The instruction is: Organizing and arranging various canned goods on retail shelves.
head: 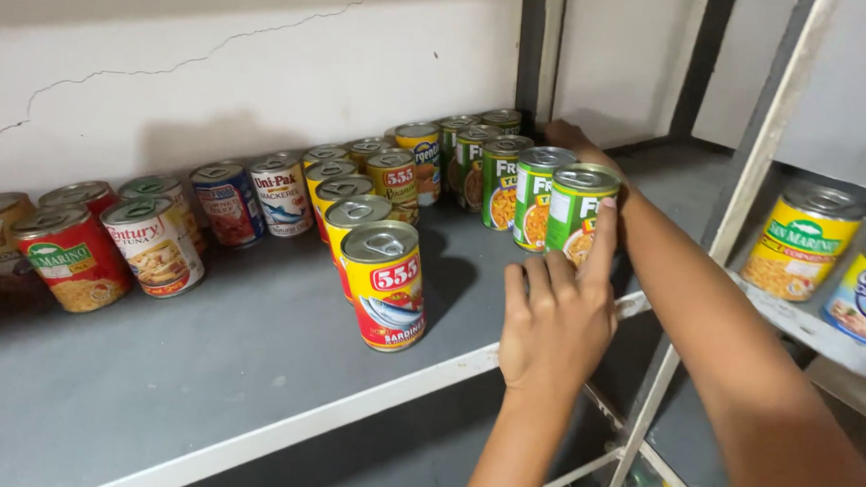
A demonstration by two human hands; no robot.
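The left hand (556,321) rests its spread fingers against the front green can (577,214), at the near end of a row of green cans (502,178) running back along the shelf (244,382); it touches but does not clamp. The right hand (566,134) reaches behind the row's far end, and whether it is closed I cannot tell. The work looks like squaring up this row, so the next move calls for a gentle, even push that keeps the cans upright.
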